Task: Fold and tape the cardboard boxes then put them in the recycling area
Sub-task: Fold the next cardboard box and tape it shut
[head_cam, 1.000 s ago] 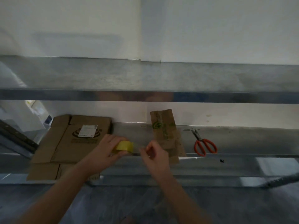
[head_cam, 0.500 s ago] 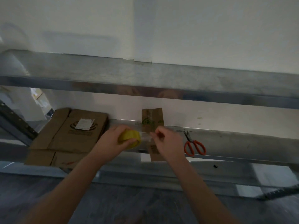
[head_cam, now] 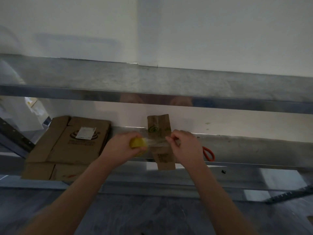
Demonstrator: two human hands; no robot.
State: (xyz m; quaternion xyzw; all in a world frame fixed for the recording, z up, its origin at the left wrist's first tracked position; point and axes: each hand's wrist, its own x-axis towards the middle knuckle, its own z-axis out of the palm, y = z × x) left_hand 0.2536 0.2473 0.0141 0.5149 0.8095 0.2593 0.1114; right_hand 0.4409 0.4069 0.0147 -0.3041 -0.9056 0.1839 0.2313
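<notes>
Label on flattened box unreadable; green swirl marks small box.

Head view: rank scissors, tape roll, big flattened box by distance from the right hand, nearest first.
1. scissors, just right of the right hand, partly hidden behind it.
2. tape roll, left across the tape strip, held by the left hand.
3. big flattened box, far left on the shelf.

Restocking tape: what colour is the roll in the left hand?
Yellow tape roll, best seen in the head view.

Shelf: large box, small box, scissors.
</notes>
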